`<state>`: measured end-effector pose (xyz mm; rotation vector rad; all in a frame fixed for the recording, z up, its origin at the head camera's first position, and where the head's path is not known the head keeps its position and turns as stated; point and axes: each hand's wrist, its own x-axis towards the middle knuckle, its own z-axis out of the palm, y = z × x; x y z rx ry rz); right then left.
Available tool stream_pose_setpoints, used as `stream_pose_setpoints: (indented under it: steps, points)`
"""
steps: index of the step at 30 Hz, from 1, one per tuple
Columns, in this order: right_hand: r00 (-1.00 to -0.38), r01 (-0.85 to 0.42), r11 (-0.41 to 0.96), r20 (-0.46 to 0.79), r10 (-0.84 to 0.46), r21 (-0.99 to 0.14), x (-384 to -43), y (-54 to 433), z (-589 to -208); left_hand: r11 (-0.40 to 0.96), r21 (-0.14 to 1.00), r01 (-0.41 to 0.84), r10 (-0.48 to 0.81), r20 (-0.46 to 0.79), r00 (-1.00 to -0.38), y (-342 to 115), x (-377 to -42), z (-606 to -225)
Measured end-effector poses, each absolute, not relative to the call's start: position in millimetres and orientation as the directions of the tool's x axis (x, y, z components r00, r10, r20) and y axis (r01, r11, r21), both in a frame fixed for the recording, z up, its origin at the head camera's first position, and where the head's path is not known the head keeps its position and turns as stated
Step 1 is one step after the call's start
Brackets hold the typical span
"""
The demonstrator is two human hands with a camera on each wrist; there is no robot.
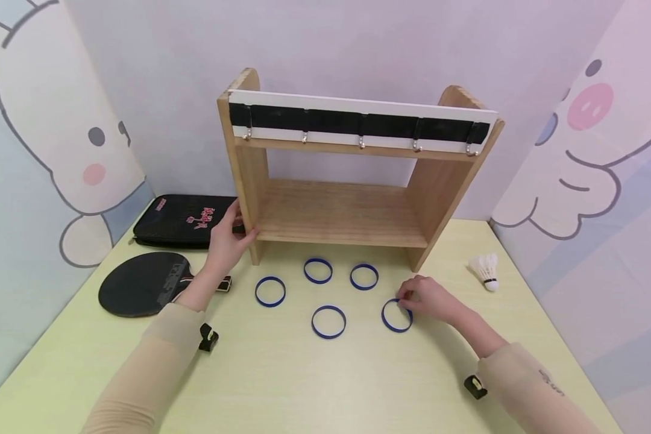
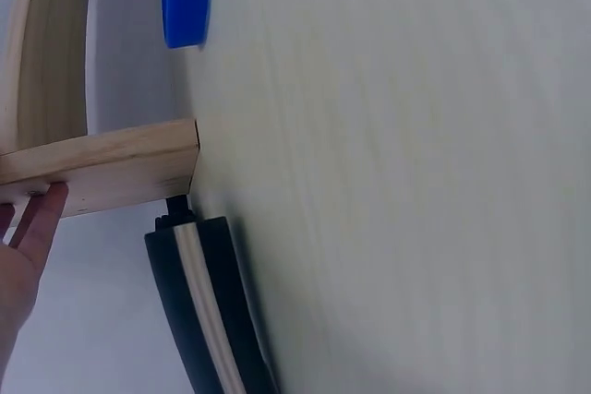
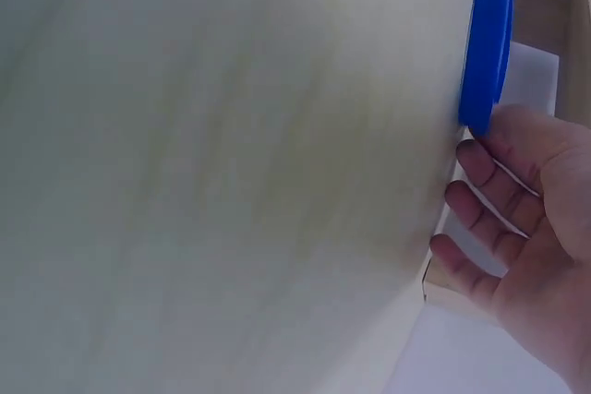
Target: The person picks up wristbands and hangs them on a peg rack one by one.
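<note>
Five blue rings [image 1: 328, 337] in front of a wooden rack [image 1: 342, 211], head view; four lie on the worktop [image 1: 314, 392]. Left hand [image 1: 228, 241] grips the rack's left side, thumb at its front edge. Right hand [image 1: 431, 296] pinches the rightmost ring [image 1: 396, 330] by its far rim; cannot tell if fully flat. Black bat [image 1: 135, 286] and case [image 1: 181, 223] at left, shuttlecock [image 1: 485, 271] at right. Left wrist view: fingers against the rack's outer face, bat handle near. Right wrist view: ring at fingertips, other fingers apart, slightly bent.
</note>
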<state>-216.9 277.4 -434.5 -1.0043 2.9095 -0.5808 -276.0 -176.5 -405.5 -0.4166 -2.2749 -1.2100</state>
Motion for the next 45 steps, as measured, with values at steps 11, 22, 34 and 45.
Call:
stream_pose_setpoints:
  steps: [11, 22, 34, 45]
  points:
    - [-0.870, -0.466, 0.725, 0.111, -0.481, -0.507, -207, 270, -422, 0.533, 0.696, 0.481, -0.001, 0.569, -0.822, -175, -276, -408]
    - [-0.868, -0.480, 0.653, 0.207, -0.451, -0.586, -194, 239, -385, 0.521, 0.732, 0.440, -0.044, 0.537, -0.842, -173, -274, -410]
    - [-0.863, -0.477, 0.528, 0.262, -0.431, -0.702, -191, 195, -338, 0.509, 0.739, 0.442, -0.034, 0.530, -0.847, -174, -274, -407]
    - [-0.888, -0.423, 0.341, 0.311, -0.338, -0.839, -206, 150, -289, 0.507, 0.754, 0.417, -0.037, 0.502, -0.864, -173, -276, -408]
